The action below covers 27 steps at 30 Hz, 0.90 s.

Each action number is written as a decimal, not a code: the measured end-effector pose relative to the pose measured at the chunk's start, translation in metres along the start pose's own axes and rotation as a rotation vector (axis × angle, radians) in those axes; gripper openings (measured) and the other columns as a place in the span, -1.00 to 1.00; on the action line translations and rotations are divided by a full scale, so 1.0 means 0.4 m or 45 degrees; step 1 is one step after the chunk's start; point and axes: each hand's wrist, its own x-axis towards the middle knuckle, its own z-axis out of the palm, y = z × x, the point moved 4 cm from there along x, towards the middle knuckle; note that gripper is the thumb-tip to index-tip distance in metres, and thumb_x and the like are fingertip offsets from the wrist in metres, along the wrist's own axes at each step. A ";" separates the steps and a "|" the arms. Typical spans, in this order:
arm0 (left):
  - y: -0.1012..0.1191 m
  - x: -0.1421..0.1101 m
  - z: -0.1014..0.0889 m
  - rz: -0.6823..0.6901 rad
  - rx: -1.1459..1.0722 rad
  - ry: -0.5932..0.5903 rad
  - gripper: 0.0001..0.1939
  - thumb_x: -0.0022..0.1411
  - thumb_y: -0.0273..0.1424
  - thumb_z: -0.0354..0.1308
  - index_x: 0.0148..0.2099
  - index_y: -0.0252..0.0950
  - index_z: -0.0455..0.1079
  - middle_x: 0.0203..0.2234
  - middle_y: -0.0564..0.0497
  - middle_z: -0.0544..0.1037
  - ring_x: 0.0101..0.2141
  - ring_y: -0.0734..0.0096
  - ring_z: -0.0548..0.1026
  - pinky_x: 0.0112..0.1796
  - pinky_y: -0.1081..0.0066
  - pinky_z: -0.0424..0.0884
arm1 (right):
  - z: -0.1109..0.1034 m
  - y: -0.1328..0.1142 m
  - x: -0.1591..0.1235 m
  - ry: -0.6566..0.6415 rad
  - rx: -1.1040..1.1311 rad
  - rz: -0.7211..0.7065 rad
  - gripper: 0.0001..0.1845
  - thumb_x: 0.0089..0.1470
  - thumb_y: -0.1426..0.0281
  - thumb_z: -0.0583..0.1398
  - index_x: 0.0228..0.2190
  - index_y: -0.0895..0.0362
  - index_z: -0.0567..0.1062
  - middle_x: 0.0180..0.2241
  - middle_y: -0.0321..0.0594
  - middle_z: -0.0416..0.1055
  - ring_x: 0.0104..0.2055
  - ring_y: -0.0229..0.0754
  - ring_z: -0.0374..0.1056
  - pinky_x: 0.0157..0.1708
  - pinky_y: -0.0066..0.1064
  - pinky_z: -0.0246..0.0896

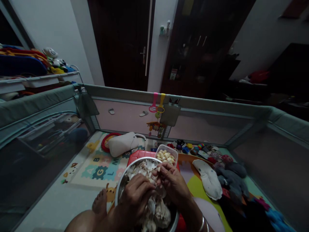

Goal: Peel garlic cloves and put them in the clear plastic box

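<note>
My left hand and my right hand meet over a large steel bowl filled with garlic skins and bulbs. Both hands have their fingers curled together around a small garlic piece between them, just above the pile. Behind the bowl, a small clear plastic tub holds peeled garlic cloves. The tub rests on a red stool or tray. My bare foot and knee lie left of the bowl.
I sit inside a mesh-walled playpen on an alphabet play mat. A white cushion, a spotted pad, soft toys and small toys lie around. Hanging rings dangle from the far rail. Dark doors stand beyond.
</note>
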 end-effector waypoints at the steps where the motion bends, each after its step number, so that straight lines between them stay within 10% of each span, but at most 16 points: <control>1: -0.001 0.000 -0.001 0.001 0.005 0.007 -0.87 0.19 -0.58 -0.02 -0.34 -0.32 0.31 -0.50 -0.03 0.43 -0.43 0.37 0.39 -0.42 0.39 0.36 | -0.001 0.001 0.001 -0.008 0.002 0.007 -0.72 -0.13 0.28 0.29 -0.44 0.19 0.36 -0.55 -0.25 0.47 -0.68 -0.40 0.27 -0.69 -0.62 0.08; 27: -0.017 -0.010 -0.015 -0.043 0.164 0.168 -0.82 0.20 -0.53 -0.02 -0.21 -0.36 0.40 -0.42 -0.08 0.50 -0.36 0.33 0.46 -0.34 0.35 0.44 | 0.007 0.007 -0.013 0.014 -0.190 -0.064 -0.69 -0.31 0.31 0.39 -0.55 0.21 0.41 -0.67 -0.31 0.44 -0.67 -0.38 0.25 -0.65 -0.58 0.11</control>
